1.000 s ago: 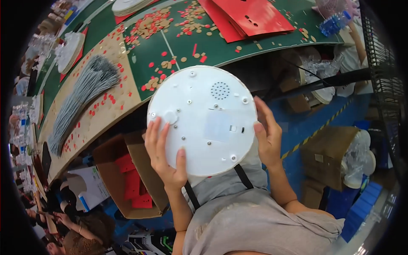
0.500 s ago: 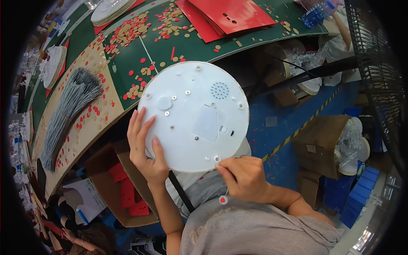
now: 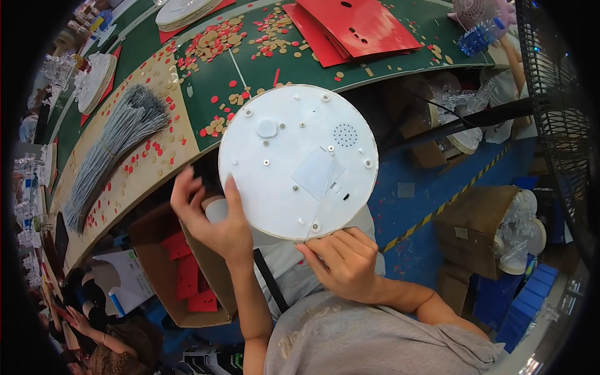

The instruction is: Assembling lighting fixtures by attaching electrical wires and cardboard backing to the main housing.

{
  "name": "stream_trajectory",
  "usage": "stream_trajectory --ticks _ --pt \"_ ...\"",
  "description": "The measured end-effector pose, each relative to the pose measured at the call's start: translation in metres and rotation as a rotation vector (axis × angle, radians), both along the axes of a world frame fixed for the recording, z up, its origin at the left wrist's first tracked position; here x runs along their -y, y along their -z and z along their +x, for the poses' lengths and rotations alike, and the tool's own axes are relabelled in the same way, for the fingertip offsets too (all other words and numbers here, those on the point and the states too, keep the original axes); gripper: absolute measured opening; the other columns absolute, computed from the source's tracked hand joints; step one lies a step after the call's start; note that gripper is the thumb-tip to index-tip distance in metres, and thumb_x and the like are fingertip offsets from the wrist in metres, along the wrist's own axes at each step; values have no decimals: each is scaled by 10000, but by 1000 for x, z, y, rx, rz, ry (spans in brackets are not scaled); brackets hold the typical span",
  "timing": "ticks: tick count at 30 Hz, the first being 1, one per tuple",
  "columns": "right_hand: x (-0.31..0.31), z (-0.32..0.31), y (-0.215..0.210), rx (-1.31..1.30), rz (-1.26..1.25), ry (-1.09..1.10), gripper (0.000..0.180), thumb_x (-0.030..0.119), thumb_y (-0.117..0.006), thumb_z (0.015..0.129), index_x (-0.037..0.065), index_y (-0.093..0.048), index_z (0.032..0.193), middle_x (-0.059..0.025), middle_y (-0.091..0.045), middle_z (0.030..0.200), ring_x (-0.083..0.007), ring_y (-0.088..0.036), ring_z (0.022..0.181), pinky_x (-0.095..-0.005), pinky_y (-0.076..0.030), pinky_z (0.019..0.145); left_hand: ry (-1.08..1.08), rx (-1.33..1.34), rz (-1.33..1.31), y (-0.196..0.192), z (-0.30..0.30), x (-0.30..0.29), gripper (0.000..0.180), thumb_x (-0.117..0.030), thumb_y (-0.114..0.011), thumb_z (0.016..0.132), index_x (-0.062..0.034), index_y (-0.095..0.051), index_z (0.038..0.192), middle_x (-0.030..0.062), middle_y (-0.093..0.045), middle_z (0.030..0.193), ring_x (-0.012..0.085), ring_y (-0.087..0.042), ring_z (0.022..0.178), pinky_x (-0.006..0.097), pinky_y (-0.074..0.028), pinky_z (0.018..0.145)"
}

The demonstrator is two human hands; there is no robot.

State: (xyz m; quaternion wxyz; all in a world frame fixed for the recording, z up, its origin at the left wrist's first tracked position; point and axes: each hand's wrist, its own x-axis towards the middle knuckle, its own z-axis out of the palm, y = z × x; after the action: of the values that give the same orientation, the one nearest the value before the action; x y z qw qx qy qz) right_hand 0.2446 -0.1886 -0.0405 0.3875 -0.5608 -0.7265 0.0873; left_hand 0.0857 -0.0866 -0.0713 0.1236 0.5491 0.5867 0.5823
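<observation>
A round white plastic disc (image 3: pixel 299 161) with screws, a small speaker grille and a square patch is held over my lap, its flat back facing up. My left hand (image 3: pixel 212 215) grips its left rim, thumb on top and fingers underneath. My right hand (image 3: pixel 340 262) pinches the lower rim near a thin wire that runs across the disc. A small white cylinder (image 3: pixel 216 210) shows just under my left hand.
A green worktable (image 3: pixel 206 87) ahead is strewn with small red and tan discs. A bundle of grey wires (image 3: pixel 112 147) lies at left, red sheets (image 3: pixel 356 28) at the back. Cardboard boxes (image 3: pixel 169 262) stand below left; a black fan guard (image 3: pixel 556 119) stands at right.
My right hand left the disc's right rim and came down to its lower edge. The disc shifted slightly and tilted while my left hand kept hold of its left side.
</observation>
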Motion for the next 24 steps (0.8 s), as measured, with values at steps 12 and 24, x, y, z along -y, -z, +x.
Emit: stream_trajectory --ticks 12,24 --pt "0 -3 9 80 50 -90 164 93 -832 730 50 -709 829 -42 -678 747 -186 -660 637 -311 -470 583 250 446 -470 -26 25 81 364 -60 -857 779 -29 -522 919 59 -653 845 122 -629 801 260 -487 791" --pt "-25 55 -5 271 257 -151 419 443 -695 913 86 -748 1126 -112 -719 1157 -281 -653 1127 -476 -487 918 482 807 -630 -21 5 83 195 14 -751 891 12 -557 892 100 -708 858 99 -685 806 228 -554 718"
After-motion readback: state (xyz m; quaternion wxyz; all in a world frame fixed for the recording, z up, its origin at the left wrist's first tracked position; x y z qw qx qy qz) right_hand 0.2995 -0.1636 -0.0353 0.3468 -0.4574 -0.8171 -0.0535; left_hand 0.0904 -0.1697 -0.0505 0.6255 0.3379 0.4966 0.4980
